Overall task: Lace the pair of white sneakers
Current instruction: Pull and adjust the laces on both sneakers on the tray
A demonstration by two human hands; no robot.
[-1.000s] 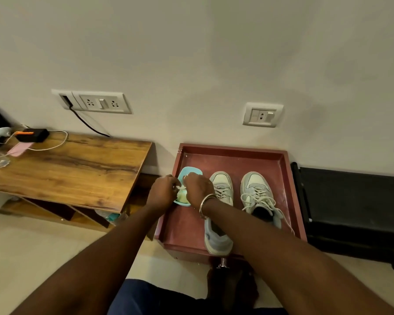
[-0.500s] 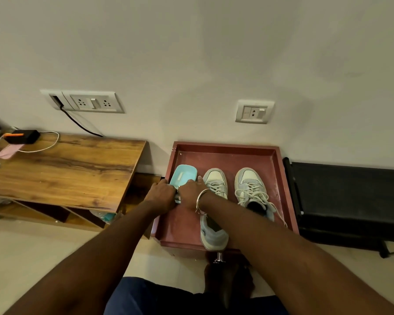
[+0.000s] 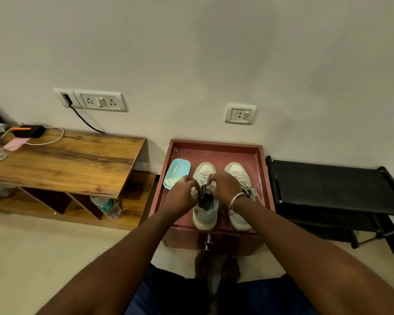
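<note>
A pale wall (image 3: 191,53) fills the far half of the scene, with a light floor (image 3: 32,246) along the near side. At left stands a wooden tabletop (image 3: 66,160) and at right a low black rack (image 3: 328,183). Between them a red tray (image 3: 214,144) sits against the wall. It carries the pair of white sneakers side by side, toes pointing to the wall.

Both my arms reach forward over the tray's near edge. My left hand (image 3: 182,197) and right hand (image 3: 225,185) meet over the left sneaker (image 3: 205,214), just beyond its opening. The fingers of both hands are curled in tight and pinch its laces (image 3: 204,180), one hand on each side. How much lace each one holds is hidden behind the knuckles. The right sneaker (image 3: 236,168) stands just beside it, partly covered by my right wrist, with loose lacing over its tongue.

A blue case (image 3: 177,173) with rounded corners lies in the tray's left part, just left of the left sneaker's toe. A water bottle (image 3: 107,206) lies on its side on the shelf below the tabletop.

On the wall, a socket panel (image 3: 98,102) with a black cable plugged in sits above the tabletop. A single socket (image 3: 240,113) sits above the tray. A black charger (image 3: 29,131) with an orange tip rests at the tabletop's far left corner, trailing a white cable. A thin metal bangle (image 3: 236,198) circles my right wrist.
</note>
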